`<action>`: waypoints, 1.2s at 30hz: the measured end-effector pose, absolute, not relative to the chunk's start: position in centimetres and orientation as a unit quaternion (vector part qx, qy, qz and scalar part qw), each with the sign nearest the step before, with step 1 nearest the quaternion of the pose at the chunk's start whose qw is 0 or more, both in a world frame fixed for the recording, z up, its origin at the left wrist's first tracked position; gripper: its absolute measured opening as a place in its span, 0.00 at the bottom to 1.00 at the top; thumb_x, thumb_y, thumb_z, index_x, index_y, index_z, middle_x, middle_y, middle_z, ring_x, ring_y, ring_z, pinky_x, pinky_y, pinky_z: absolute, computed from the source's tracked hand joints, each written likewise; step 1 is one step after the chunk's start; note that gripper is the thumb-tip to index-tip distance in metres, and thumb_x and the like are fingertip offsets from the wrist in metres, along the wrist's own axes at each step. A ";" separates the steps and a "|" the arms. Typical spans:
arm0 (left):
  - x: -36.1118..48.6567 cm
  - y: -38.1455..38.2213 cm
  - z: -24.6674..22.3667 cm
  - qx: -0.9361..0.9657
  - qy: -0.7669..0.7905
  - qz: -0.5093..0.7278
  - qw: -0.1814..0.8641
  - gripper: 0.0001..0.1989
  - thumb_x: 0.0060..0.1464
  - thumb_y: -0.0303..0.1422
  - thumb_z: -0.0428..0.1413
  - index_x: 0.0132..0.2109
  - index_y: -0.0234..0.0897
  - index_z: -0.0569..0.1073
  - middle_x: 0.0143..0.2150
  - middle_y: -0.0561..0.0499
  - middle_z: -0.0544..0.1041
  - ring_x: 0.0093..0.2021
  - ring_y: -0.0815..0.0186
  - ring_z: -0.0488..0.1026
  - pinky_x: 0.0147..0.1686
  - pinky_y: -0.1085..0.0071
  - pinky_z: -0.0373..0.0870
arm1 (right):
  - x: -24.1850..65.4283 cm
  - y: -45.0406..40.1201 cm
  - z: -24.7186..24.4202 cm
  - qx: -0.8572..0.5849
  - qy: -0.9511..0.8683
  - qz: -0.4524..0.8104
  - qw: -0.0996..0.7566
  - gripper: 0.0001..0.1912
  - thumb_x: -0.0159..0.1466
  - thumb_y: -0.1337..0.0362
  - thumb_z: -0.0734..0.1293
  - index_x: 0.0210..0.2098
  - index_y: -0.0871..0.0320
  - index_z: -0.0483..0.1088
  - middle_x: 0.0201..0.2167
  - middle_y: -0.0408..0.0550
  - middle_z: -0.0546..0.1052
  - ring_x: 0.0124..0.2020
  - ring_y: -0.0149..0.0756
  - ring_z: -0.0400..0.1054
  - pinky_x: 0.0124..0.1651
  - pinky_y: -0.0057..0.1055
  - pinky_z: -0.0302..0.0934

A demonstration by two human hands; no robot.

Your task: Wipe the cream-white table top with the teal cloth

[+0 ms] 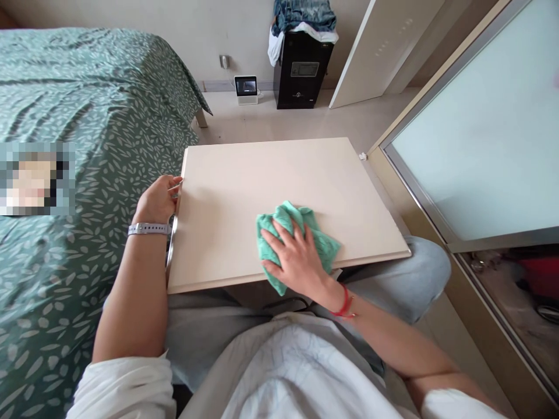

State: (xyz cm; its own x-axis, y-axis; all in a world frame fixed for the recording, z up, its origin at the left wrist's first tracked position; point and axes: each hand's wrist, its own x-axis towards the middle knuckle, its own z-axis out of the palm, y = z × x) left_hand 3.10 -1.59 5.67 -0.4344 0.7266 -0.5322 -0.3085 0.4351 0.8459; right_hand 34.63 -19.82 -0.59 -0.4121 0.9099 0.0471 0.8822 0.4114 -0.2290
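A cream-coloured flat board (244,174) lies across my knees, its near edge toward my body. My left hand (157,201) grips the board's left edge, with the fingertips at the rim and the rest of the fingers partly hidden. Under my right hand (297,253) is a crumpled green cloth (325,247), pressed on the board near the middle of its near edge. The fingers of that hand are a little spread over the cloth, and one corner of the cloth hangs over the edge.
At the left stands a bed with a green leaf-patterned cover (109,110). Beyond the board are a small screen device (247,90) and a black cabinet (301,73) topped with folded jeans (303,14). A frosted sliding door (489,134) stands close on the right.
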 end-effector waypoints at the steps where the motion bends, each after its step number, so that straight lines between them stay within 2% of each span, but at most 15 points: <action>1: 3.3 -1.7 5.8 0.152 0.682 0.510 0.502 0.12 0.66 0.19 0.56 0.51 0.34 0.78 0.29 0.52 0.76 0.23 0.67 0.67 0.19 0.76 0.61 | 36.2 -20.1 -0.9 -0.556 -0.825 0.066 0.077 0.35 0.88 0.49 0.71 0.89 0.50 0.78 0.91 0.66 0.75 0.86 0.77 0.69 0.86 0.77 0.63; 7: 4.0 -2.3 6.3 0.159 0.699 0.500 0.486 0.10 0.73 0.18 0.54 0.44 0.36 0.75 0.30 0.53 0.75 0.24 0.70 0.66 0.23 0.77 0.61 | 45.3 -22.3 -2.8 -0.689 -0.720 -0.041 0.072 0.33 0.87 0.53 0.64 0.84 0.51 0.84 0.87 0.66 0.79 0.76 0.74 0.77 0.78 0.72 0.72; 10: 4.0 -2.3 6.2 0.160 0.700 0.503 0.482 0.10 0.70 0.18 0.56 0.43 0.35 0.76 0.30 0.53 0.74 0.23 0.71 0.65 0.23 0.79 0.61 | 49.0 -22.7 -3.1 -0.734 -0.671 -0.073 0.077 0.33 0.86 0.53 0.64 0.83 0.51 0.84 0.85 0.67 0.80 0.75 0.75 0.77 0.75 0.73 0.73; 13: 3.8 -2.2 5.9 0.163 0.701 0.504 0.478 0.08 0.67 0.18 0.58 0.43 0.36 0.76 0.30 0.52 0.75 0.23 0.71 0.66 0.22 0.79 0.61 | 51.2 -21.7 -2.9 -0.762 -0.640 -0.073 0.072 0.33 0.86 0.52 0.62 0.82 0.52 0.84 0.85 0.69 0.79 0.76 0.78 0.75 0.74 0.76 0.74; 18: 3.8 -2.2 6.1 0.161 0.707 0.487 0.487 0.08 0.70 0.20 0.57 0.45 0.37 0.75 0.30 0.54 0.75 0.23 0.70 0.66 0.22 0.78 0.61 | 52.4 -16.8 -2.2 -0.797 -0.600 -0.037 0.050 0.35 0.87 0.49 0.60 0.84 0.53 0.80 0.89 0.70 0.73 0.78 0.81 0.72 0.72 0.81 0.75; 22: 4.5 -2.7 6.7 0.164 0.712 0.490 0.476 0.12 0.71 0.18 0.53 0.42 0.37 0.74 0.30 0.54 0.74 0.23 0.70 0.66 0.22 0.76 0.62 | 53.0 -11.0 -2.4 -0.785 -0.614 -0.019 0.084 0.35 0.84 0.47 0.62 0.83 0.50 0.79 0.88 0.71 0.72 0.78 0.85 0.70 0.71 0.85 0.74; 30: 4.4 -2.5 6.2 0.160 0.700 0.508 0.476 0.15 0.76 0.18 0.52 0.40 0.36 0.75 0.33 0.53 0.75 0.25 0.71 0.67 0.23 0.76 0.64 | 53.3 1.2 -2.6 -0.790 -0.606 -0.010 0.093 0.31 0.85 0.48 0.64 0.81 0.48 0.79 0.86 0.71 0.73 0.81 0.81 0.69 0.76 0.83 0.72; 36: 4.1 -2.4 5.7 0.162 0.700 0.508 0.475 0.14 0.76 0.19 0.53 0.41 0.36 0.75 0.32 0.52 0.75 0.25 0.70 0.67 0.22 0.77 0.63 | 52.5 7.4 -1.0 -0.804 -0.580 0.038 0.125 0.33 0.85 0.53 0.63 0.84 0.53 0.79 0.90 0.71 0.70 0.86 0.79 0.64 0.83 0.82 0.62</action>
